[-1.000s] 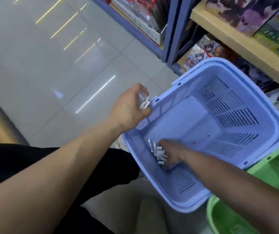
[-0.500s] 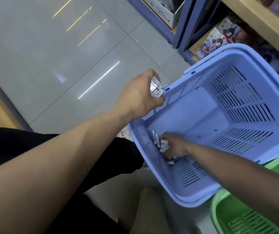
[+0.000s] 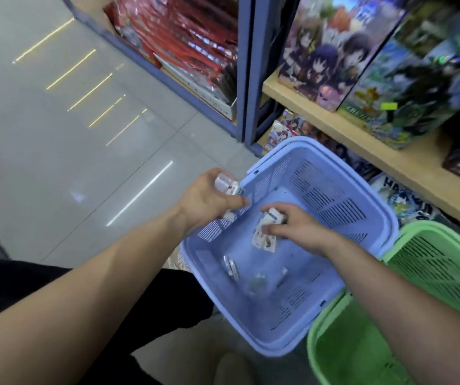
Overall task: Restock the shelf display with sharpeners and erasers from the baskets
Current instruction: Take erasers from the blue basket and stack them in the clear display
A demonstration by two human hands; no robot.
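Observation:
A blue plastic basket sits tilted on the floor by the shelves. My left hand hovers over its left rim and grips several small white wrapped erasers. My right hand is raised inside the basket and holds a bunch of small white packets. A few loose packets lie on the basket's bottom near its left wall; they are blurred.
A green basket stands to the right, partly under the blue one. A wooden shelf with illustrated boxes runs along the right. A blue metal shelf post and red packaged goods stand behind. Tiled floor lies to the left.
My right hand has lifted from the basket's bottom with a bunch of packets. The camera has tilted up toward the shelves. My left hand still holds its erasers.

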